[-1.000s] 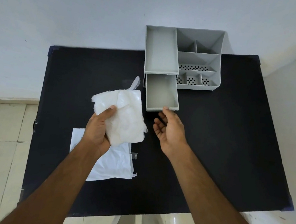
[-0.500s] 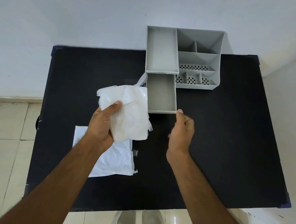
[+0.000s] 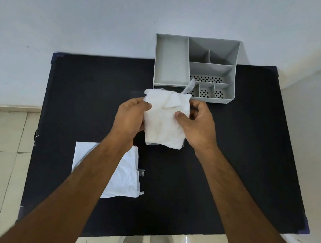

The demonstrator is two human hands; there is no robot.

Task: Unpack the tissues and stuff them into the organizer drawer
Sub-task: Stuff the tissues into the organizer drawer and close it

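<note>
I hold the tissue pack (image 3: 164, 119) above the black table (image 3: 232, 148), just in front of the grey organizer (image 3: 195, 67). My left hand (image 3: 131, 118) grips its left edge; my right hand (image 3: 197, 123) pinches its right side, thumb on top. The pack hides the drawer. A white wrapper (image 3: 126, 177) lies under my left forearm.

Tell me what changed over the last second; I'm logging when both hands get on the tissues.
The right hand left the drawer front and took hold of the tissue bundle, which the left hand carried over in front of the organizer, hiding the drawer. Now both hands grip it. The white wrapper on the table stayed put.
</note>
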